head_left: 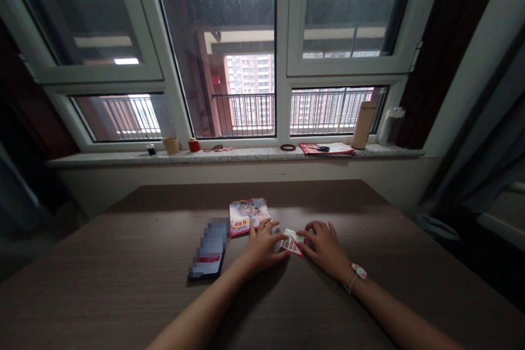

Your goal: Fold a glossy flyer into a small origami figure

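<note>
Though slightly parted, fingers (279,238) on paper (292,246).

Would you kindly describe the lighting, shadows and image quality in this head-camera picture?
Head view: bright window backlights the room, with a glare spot at the top edge; head view: muted sheen across the table, soft shadows beneath both forearms; head view: window frames lean outward, as if wide-angle; head view: the phone is partly pixelated, hiding screen detail.

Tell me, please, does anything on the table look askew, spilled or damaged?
No spill or clear damage shows, though fingers partly cover the small paper. Only the phone looks odd: it lies slanted, and pixel blocks hide much of it.
</note>
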Demonstrator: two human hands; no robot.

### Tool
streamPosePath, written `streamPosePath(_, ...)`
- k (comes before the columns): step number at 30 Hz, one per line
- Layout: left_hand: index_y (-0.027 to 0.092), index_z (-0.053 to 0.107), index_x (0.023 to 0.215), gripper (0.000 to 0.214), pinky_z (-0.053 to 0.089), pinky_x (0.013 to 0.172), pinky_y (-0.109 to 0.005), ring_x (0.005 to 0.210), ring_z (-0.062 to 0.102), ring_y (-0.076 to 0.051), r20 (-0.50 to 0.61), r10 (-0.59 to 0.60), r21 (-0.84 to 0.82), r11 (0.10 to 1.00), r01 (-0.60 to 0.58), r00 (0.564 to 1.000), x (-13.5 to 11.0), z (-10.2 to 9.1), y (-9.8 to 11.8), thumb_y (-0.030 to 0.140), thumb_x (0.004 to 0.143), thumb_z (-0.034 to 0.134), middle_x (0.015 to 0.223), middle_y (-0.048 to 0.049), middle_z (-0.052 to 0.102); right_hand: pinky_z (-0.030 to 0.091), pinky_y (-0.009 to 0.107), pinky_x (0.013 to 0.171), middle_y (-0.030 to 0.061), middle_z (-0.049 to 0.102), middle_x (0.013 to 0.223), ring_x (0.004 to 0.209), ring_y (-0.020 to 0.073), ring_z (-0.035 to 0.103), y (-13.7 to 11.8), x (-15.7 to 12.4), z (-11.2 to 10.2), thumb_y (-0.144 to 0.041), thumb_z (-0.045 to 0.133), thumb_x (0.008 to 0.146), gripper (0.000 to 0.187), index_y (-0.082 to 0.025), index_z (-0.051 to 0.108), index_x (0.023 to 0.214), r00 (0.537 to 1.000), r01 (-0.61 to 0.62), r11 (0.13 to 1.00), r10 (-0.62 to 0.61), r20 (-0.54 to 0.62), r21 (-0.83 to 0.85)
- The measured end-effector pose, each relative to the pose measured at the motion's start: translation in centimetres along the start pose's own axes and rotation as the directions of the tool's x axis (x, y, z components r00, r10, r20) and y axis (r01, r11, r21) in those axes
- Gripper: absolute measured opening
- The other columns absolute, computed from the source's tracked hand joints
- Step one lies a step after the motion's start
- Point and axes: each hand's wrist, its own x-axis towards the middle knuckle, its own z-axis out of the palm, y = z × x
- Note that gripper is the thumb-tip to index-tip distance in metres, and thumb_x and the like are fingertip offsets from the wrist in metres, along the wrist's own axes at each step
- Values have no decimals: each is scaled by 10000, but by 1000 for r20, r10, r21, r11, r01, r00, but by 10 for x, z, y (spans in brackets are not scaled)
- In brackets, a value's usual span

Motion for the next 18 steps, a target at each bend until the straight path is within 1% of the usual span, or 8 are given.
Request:
streamPosePath(5,377,650,1132,392,46,1088,-657,1346,288,-335,9,5,-18,1000,-5,1000,0,1,-1,460,751,689,1396,-53,456,212,577,1081,65,560,1120,1116,239,500,2,1,3,-409,512,892,299,-340,615,1164,1000,22,999,-23,20,24)
streamPosePath(8,379,633,1165,422,44,1088,-658,1348,285,-334,11,-1,-16,1000,1,1000,0,1,-1,468,755,684,1399,-57,453,182,586,1091,59,554,1134,1145,234,485,3,1,5,-388,506,903,279,-362,618,1157,998,48,998,-49,36,33)
streamPosePath(15,376,664,1123,369,11,1085,-671,1343,292,-334,6,-18,0,1000,18,1000,1,0,0,468,766,685,1392,-45,461,168,600,1091,47,546,1173,1184,231,458,4,0,6,-310,476,917,305,-392,598,1183,997,53,998,-55,61,38)
streamPosePath(18,378,675,1103,345,39,1080,-678,1339,297,-331,8,-17,-2,1000,17,1000,2,1,-2,485,775,675,1391,-46,463,158,602,1095,43,549,1180,1195,229,449,3,0,5,-342,456,927,304,-391,582,1199,996,59,997,-63,65,53)
